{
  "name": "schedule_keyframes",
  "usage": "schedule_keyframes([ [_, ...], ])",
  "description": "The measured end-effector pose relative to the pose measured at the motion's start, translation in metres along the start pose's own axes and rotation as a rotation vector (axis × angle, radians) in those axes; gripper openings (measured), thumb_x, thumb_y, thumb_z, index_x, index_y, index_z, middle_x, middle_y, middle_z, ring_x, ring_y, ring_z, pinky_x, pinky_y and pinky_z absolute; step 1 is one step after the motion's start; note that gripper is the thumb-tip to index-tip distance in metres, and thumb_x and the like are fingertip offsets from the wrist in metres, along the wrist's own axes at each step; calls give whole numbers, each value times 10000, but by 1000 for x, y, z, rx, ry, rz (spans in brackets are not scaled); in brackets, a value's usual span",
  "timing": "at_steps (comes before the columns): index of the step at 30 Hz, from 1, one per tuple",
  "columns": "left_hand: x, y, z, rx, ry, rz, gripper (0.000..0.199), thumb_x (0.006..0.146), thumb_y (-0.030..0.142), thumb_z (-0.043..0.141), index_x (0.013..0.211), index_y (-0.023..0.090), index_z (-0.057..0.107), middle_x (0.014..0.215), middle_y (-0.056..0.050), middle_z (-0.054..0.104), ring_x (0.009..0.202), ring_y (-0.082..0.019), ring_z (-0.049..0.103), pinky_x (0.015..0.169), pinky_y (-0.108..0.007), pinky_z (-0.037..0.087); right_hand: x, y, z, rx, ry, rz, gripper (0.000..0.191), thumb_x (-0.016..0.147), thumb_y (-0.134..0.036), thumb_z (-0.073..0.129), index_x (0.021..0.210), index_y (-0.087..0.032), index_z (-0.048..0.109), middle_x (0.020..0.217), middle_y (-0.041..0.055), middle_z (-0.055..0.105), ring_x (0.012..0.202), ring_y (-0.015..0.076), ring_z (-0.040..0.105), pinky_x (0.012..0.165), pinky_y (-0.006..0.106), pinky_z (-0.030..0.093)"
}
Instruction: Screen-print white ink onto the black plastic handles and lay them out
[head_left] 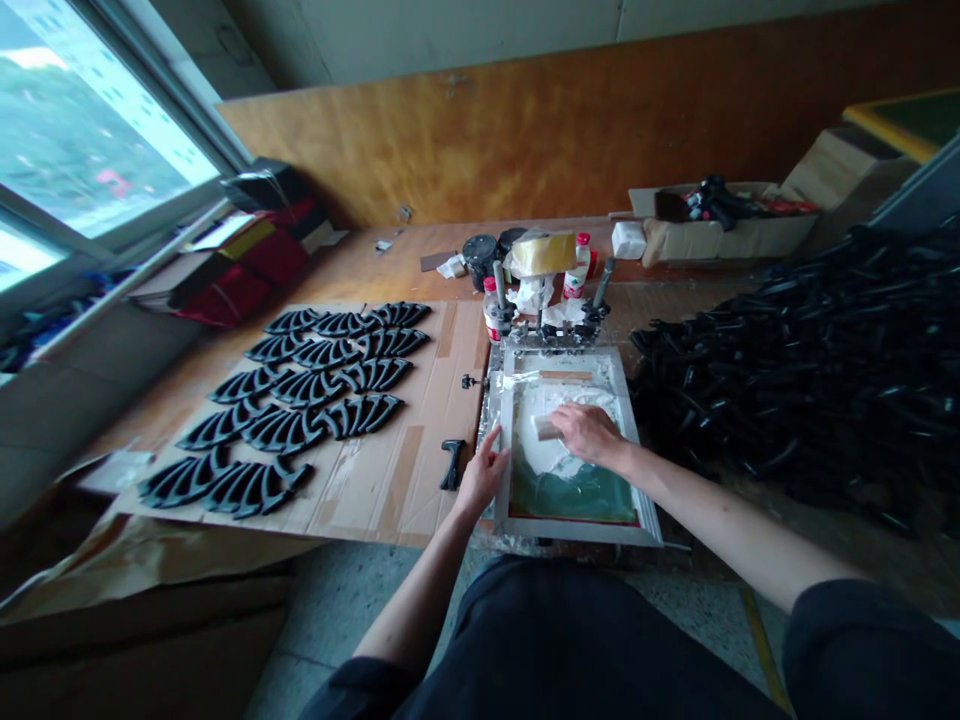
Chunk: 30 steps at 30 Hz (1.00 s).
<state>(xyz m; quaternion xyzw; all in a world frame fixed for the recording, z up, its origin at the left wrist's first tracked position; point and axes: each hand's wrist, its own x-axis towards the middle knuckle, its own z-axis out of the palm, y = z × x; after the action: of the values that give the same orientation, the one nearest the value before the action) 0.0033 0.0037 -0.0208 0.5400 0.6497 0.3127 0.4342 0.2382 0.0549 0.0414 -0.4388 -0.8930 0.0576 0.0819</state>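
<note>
Curled round a small pale scraper [547, 429], my right hand [590, 434] bears down into white paste [547, 460] on the silkscreen frame [577, 531]. My open left hand [483, 473] braces the frame's left rim (so it won't shift, I'd judge from here). Black fan-shaped pieces [328, 378] lie spaced apart on cardboard [420, 480] to the left, clear of a heap of black parts [795, 380] on the right.
</note>
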Motion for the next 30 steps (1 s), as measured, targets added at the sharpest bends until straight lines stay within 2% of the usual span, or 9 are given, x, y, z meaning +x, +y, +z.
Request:
schedule_keyframes([
  [5, -4, 5, 0, -70, 8, -38, 608, 827, 405, 572, 1397, 215, 478, 612, 57, 432, 525, -89, 394, 497, -184, 311, -34, 4, -4, 124, -51, -322, 264, 806, -53, 494, 922, -204, 676, 902, 42, 686, 850, 177, 600, 740, 272, 429],
  [8, -6, 11, -3, -85, 5, -54, 615, 812, 402, 589, 1387, 206, 491, 605, 59, 435, 520, -88, 397, 497, -184, 315, -28, 8, -10, 204, -47, -244, 227, 763, -77, 565, 868, -238, 687, 830, 2, 683, 838, 170, 612, 726, 258, 434],
  [11, -7, 16, -5, -82, -6, -49, 636, 800, 419, 599, 1385, 194, 492, 595, 64, 431, 518, -89, 393, 496, -186, 313, -23, 2, -1, 207, 90, -92, 226, 784, -94, 571, 914, -229, 697, 907, 19, 698, 890, 185, 623, 758, 272, 458],
  [15, -8, 18, -6, -88, -2, -41, 658, 797, 451, 592, 1385, 172, 491, 581, 72, 407, 510, -89, 375, 493, -190, 295, -40, -6, 18, 212, 127, -185, 380, 777, -33, 520, 1083, -198, 673, 1118, 60, 680, 987, 189, 627, 829, 288, 480],
  [17, -8, 18, -5, -96, 6, -48, 661, 792, 460, 596, 1378, 171, 498, 578, 73, 408, 507, -88, 368, 493, -193, 289, -43, -6, 18, 241, 83, -202, 372, 784, -45, 528, 1080, -216, 674, 1078, 37, 693, 952, 177, 642, 805, 275, 488],
  [20, -9, 20, -8, -122, -14, -50, 674, 786, 472, 608, 1382, 181, 490, 579, 73, 425, 508, -86, 371, 492, -192, 283, -22, -1, 2, 270, 99, -64, 293, 838, -173, 595, 1107, -268, 664, 1006, -2, 708, 879, 166, 656, 759, 267, 493],
  [25, -20, 50, -25, -270, -41, -18, 656, 805, 561, 580, 1352, 205, 507, 642, 48, 509, 513, -87, 400, 481, -192, 290, 31, 35, -46, 227, 262, 171, 576, 843, -324, 657, 1386, -333, 465, 1197, 13, 658, 959, 195, 640, 782, 294, 487],
  [28, -23, 84, -37, -375, 13, 40, 546, 848, 629, 475, 1072, 168, 665, 732, 2, 579, 543, -88, 442, 496, -202, 333, 22, 87, -68, 270, 408, 358, 379, 920, -354, 538, 1279, -238, 577, 1014, 52, 702, 848, 177, 645, 748, 286, 465],
  [30, -18, 110, -41, -455, 70, 123, 555, 870, 652, 405, 990, 175, 661, 777, -13, 604, 574, -97, 489, 519, -210, 383, 1, 117, -67, 301, 496, 516, 328, 956, -346, 444, 1123, -154, 651, 892, 90, 705, 778, 176, 635, 710, 289, 450],
])
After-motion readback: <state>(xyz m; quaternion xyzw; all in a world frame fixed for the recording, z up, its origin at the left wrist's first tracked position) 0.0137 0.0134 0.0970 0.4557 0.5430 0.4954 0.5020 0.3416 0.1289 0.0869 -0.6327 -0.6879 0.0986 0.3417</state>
